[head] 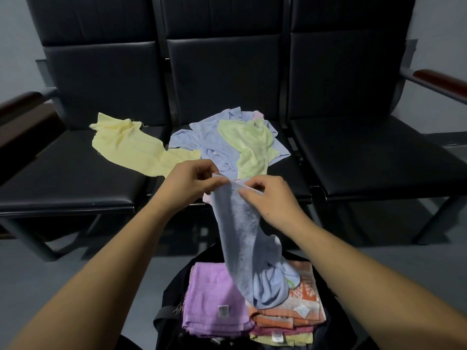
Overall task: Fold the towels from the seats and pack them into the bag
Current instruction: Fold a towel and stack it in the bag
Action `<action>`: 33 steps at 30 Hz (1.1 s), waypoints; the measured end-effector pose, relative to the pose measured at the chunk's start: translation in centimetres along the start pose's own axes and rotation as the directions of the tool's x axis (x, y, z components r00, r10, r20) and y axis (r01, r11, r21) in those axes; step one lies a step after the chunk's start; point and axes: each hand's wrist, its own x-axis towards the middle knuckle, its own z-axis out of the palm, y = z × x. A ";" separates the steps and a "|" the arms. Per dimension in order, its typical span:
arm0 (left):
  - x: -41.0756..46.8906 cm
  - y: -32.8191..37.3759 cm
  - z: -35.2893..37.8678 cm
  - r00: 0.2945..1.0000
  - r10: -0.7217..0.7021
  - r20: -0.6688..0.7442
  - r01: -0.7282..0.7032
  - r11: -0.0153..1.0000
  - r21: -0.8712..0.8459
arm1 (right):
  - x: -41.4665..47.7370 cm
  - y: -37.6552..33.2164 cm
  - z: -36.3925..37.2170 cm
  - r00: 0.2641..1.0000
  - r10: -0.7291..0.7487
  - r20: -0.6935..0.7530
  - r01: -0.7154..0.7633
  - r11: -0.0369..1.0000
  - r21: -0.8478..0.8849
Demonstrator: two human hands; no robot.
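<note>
A pale blue towel [242, 238] hangs from both hands in front of the middle seat. My left hand [188, 181] pinches its top edge, and my right hand [271, 198] pinches the same edge just beside it. The towel's bunched lower end rests on the folded towels in the black bag [169, 294] below. The bag holds a folded purple towel [212, 299] on the left and folded orange patterned towels [300, 309] on the right. On the middle seat lies a heap with a blue towel [202, 140] and a light green towel [252, 147]. A yellow towel [131, 147] sprawls over the left seat.
Three joined black seats [379, 157] stand against a grey wall, with brown wooden armrests at the far left [22, 102] and far right [439, 82]. The right seat holds nothing. Grey floor shows beneath the seat frame, around the bag.
</note>
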 end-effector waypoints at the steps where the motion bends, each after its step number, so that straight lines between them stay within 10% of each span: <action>1: 0.1 -0.2 -0.3 1.000 -0.008 -0.003 0.008 1.000 0.000 | 0.2 0.1 -0.4 1.000 0.000 -0.015 0.001 0.999 0.035; 16: 0.0 -2.8 -2.3 0.953 -0.060 0.296 0.050 0.998 0.042 | 1.4 0.8 -4.7 0.997 -0.070 -0.034 0.072 0.994 0.080; 28: 1.0 0.6 -2.9 0.996 0.000 -0.088 -0.005 0.999 -0.052 | 2.4 -1.7 -6.8 0.984 0.012 -0.179 0.017 0.988 0.156; 33: 3.7 6.3 -7.6 0.989 0.051 -0.141 -0.015 0.969 0.248 | 6.3 -7.4 -10.3 0.989 -0.027 -0.148 0.045 0.992 0.117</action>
